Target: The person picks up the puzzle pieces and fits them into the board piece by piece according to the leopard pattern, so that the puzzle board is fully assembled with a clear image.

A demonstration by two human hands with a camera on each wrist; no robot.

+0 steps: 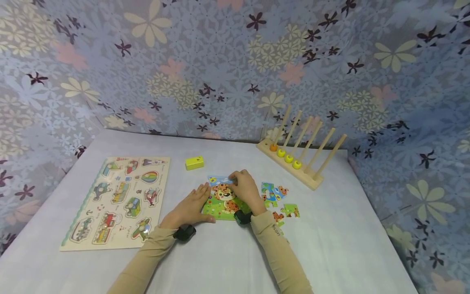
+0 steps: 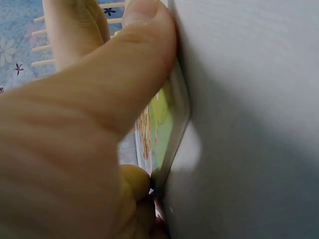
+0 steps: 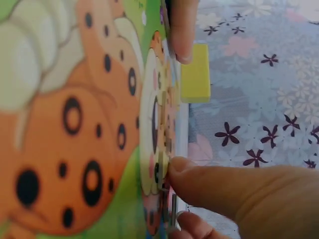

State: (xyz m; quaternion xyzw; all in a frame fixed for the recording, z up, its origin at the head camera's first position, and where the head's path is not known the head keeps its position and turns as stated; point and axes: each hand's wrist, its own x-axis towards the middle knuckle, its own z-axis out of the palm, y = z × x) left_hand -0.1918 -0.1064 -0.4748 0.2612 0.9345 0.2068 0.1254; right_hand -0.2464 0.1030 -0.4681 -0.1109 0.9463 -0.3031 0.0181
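A jigsaw puzzle board (image 1: 219,212) with a spotted leopard cub on green grass lies in the middle of the table. My left hand (image 1: 192,207) steadies its left side, fingers stretched along that edge and thumb by the near corner. In the left wrist view the thumb (image 2: 134,55) lies against the board's rim (image 2: 174,117). My right hand (image 1: 246,188) is over the upper right of the picture, pinching a puzzle piece (image 3: 174,211) between thumb and fingers. The piece is mostly hidden by the fingers, close against the picture.
Loose puzzle pieces (image 1: 290,210) lie right of the board, some partly behind the right forearm. A yellow block (image 1: 194,163) sits beyond it. A wooden peg rack (image 1: 306,178) with beads stands back right. A picture peg board (image 1: 117,161) lies at left.
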